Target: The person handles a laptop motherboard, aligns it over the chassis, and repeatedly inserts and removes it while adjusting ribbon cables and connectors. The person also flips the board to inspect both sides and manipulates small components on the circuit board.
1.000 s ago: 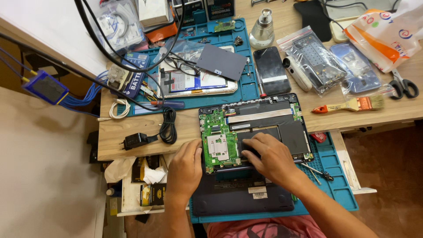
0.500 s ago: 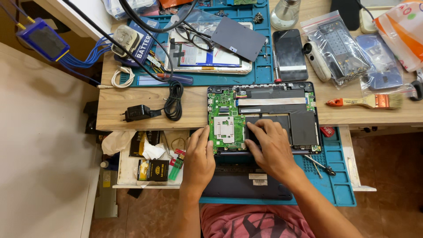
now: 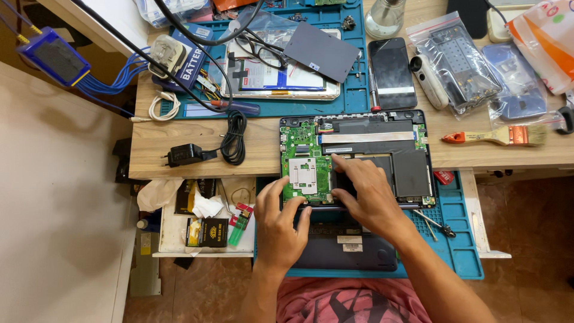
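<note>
An opened laptop base [image 3: 412,164] lies on the front edge of the wooden desk, with its green circuit board [image 3: 305,149] and black battery exposed. My right hand [image 3: 365,194] lies flat on the middle of the base, fingers spread over the battery area. My left hand [image 3: 281,224] rests at the front left edge of the base, its fingertips touching the lower edge of the green board. Neither hand holds a tool. A dark laptop cover [image 3: 353,251] lies below the base on a blue mat [image 3: 460,239], partly hidden by my hands.
A paintbrush [image 3: 502,136] lies right of the laptop, and bagged parts [image 3: 460,63], a black phone [image 3: 391,72] and a glass bottle [image 3: 384,18] behind it. A second blue mat [image 3: 356,90] holds a tablet and grey cover. A black charger [image 3: 188,154] with coiled cable sits left. An open drawer [image 3: 203,218] holds small boxes.
The camera has shifted so the desk sits lower in view. My right hand stays on the laptop base; my left hand has moved slightly right, to the front edge of the green board.
</note>
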